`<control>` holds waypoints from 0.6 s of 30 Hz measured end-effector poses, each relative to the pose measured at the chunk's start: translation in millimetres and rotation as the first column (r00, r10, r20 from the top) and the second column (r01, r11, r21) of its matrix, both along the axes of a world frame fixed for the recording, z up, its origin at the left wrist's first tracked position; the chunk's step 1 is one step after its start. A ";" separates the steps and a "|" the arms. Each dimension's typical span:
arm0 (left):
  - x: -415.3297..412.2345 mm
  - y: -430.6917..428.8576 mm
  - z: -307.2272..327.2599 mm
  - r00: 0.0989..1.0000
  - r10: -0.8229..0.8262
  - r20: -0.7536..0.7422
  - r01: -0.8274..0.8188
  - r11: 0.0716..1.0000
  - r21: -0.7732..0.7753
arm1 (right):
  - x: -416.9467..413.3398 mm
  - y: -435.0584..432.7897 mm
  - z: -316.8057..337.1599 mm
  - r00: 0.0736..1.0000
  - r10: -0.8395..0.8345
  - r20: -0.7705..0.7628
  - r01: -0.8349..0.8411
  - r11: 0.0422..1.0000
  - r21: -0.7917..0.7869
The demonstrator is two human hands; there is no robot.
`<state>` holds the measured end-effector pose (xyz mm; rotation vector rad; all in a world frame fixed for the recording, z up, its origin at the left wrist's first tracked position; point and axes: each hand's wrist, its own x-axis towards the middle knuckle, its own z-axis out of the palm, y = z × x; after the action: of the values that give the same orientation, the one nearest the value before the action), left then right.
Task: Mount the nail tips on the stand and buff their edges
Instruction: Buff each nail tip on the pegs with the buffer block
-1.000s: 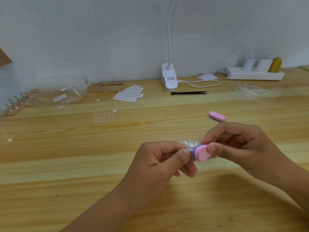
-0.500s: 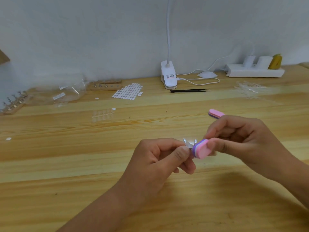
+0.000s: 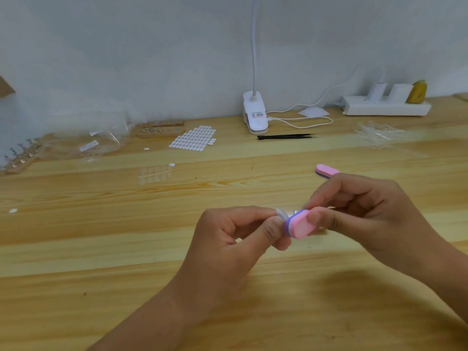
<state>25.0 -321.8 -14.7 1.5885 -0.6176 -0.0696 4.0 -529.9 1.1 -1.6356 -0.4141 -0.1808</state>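
Pinches the small nail tip in the left hand over the table, holds the pink buffer against its edge in the right hand, and may pop the tip loose or scratch it by pushing too hard

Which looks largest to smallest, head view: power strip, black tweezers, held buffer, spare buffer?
1. power strip
2. black tweezers
3. held buffer and spare buffer unranked: the held one looks bigger but is nearer; the spare is partly hidden.
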 end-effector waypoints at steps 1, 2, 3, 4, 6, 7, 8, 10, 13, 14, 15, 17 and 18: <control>-0.2 0.4 0.0 1.000 0.005 -0.004 -0.005 1.000 0.004 | 0.6 -1.0 0.5 1.000 -0.015 -0.007 0.015 1.000 0.017; -0.3 0.3 0.0 1.000 0.008 -0.008 -0.008 1.000 0.006 | 0.0 0.0 0.7 1.000 -0.020 -0.006 0.020 1.000 0.015; -0.4 0.2 0.0 1.000 0.010 -0.007 -0.010 1.000 0.006 | -1.4 2.8 0.4 1.000 -0.014 0.001 0.014 1.000 0.004; -0.5 0.0 0.2 1.000 0.011 -0.001 -0.011 1.000 0.004 | -3.1 6.5 -0.6 1.000 0.006 0.005 -0.006 1.000 0.001; 0.0 0.1 0.6 1.000 0.015 0.007 -0.015 1.000 -0.004 | -4.6 9.7 -0.7 1.000 0.013 0.005 -0.013 1.000 -0.002; 0.5 0.3 0.6 1.000 0.017 0.007 -0.017 1.000 -0.006 | -3.7 8.2 0.3 1.000 -0.009 0.005 0.009 1.000 -0.004; 0.8 0.2 0.2 1.000 0.018 0.007 -0.017 1.000 -0.005 | -2.5 6.0 1.3 0.999 -0.033 -0.001 0.033 0.999 0.002; 0.8 -0.6 -0.8 1.000 0.023 0.003 -0.023 1.000 0.002 | -2.2 5.3 2.5 0.999 -0.045 -0.020 0.045 0.999 0.022; 0.4 -1.9 -1.5 0.999 0.034 0.038 -0.035 0.999 0.018 | -5.5 12.5 1.5 1.000 0.013 -0.013 -0.013 1.000 -0.001; 0.2 -2.1 -1.2 0.998 0.042 0.050 -0.043 0.999 0.017 | -5.6 12.3 1.4 1.000 0.011 -0.009 -0.011 1.000 -0.023; 0.0 -1.5 -0.5 0.997 0.051 0.050 -0.051 0.999 0.011 | -4.9 10.0 2.3 1.000 -0.005 -0.013 0.004 0.999 -0.037; -0.3 -0.2 0.4 0.998 0.054 0.033 -0.054 0.999 -0.007 | -2.1 2.7 4.9 0.998 -0.057 -0.040 0.056 0.998 -0.032; -0.7 0.2 0.5 0.998 0.051 0.025 -0.050 0.999 -0.008 | -1.0 -0.4 5.9 0.995 -0.077 -0.056 0.077 0.997 -0.018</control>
<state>24.3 -321.6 -14.2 1.5996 -0.5967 -0.0094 3.0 -530.3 7.0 -1.6697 -0.3102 -0.1888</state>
